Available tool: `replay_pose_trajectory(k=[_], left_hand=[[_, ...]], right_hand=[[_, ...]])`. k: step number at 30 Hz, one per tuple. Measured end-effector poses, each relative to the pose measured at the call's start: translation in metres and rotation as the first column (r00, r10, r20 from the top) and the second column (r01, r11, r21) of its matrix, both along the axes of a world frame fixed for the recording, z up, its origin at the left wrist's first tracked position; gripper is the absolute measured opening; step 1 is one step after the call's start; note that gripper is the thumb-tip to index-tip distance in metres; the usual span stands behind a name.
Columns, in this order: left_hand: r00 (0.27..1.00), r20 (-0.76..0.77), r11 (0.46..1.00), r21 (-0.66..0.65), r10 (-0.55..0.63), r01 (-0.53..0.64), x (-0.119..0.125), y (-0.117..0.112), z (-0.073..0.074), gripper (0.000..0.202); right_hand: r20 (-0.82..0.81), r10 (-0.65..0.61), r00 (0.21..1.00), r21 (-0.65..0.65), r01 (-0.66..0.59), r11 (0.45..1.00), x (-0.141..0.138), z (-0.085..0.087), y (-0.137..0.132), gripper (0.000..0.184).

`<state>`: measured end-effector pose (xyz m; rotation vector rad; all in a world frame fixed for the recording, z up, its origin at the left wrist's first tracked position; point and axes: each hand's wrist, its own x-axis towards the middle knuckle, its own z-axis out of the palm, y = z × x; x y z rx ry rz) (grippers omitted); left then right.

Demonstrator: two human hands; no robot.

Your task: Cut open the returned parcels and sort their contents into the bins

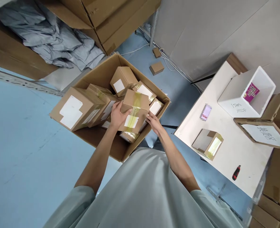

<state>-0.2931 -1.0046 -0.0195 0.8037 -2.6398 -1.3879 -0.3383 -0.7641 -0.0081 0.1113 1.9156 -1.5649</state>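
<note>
Packages (140,99) lie in the carton (119,147) — the table (237,148) stands right.

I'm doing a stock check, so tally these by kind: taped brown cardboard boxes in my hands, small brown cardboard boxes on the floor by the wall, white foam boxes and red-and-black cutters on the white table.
Held taped brown cardboard box: 1
Small brown cardboard boxes: 2
White foam box: 1
Red-and-black cutter: 1
Total: 5

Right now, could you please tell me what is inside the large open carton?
Inside the large open carton are several brown boxes with white labels, including a taped box between the left hand and the right hand. Whatever lies beneath them is covered.
</note>
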Motion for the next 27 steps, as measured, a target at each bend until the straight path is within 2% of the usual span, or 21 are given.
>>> replay_pose_trajectory(k=[3,6,10,12,13,16,19,23,27], left_hand=[[0.992,-0.123,0.999,0.037,0.006,-0.001,0.021,0.014,0.036,0.089],[0.963,-0.268,1.0,-0.018,-0.027,0.023,0.032,0.042,0.093,0.088],[0.93,-0.357,0.994,-0.103,-0.082,0.048,0.031,0.099,0.172,0.076],[0.918,-0.372,0.987,-0.127,-0.136,0.095,0.025,0.135,0.197,0.073],[0.912,-0.374,0.983,-0.132,-0.171,0.13,0.019,0.154,0.204,0.074],[0.883,-0.371,0.957,-0.086,-0.288,0.276,-0.002,0.216,0.208,0.081],[0.849,-0.358,0.894,0.076,-0.388,0.441,-0.024,0.281,0.194,0.087],[0.818,-0.321,0.767,0.302,-0.478,0.567,-0.044,0.366,0.161,0.092],[0.807,-0.274,0.668,0.456,-0.524,0.588,-0.053,0.441,0.114,0.1]], right_hand=[[-0.003,-0.02,1.0,-0.136,0.02,0.991,0.005,0.03,0.023,0.076],[-0.111,-0.029,0.993,-0.2,0.006,0.98,0.009,0.078,0.06,0.084],[-0.296,-0.097,0.95,-0.178,0.045,0.983,0.012,0.145,0.128,0.089],[-0.356,-0.17,0.919,-0.203,0.101,0.974,0.013,0.166,0.169,0.088],[-0.377,-0.207,0.903,-0.216,0.132,0.967,0.014,0.173,0.191,0.087],[-0.408,-0.317,0.856,-0.247,0.231,0.941,0.02,0.176,0.26,0.084],[-0.404,-0.41,0.818,-0.256,0.33,0.909,0.03,0.168,0.327,0.078],[-0.379,-0.496,0.781,-0.202,0.453,0.868,0.043,0.147,0.408,0.075],[-0.35,-0.565,0.747,-0.153,0.549,0.822,0.047,0.117,0.476,0.077]])
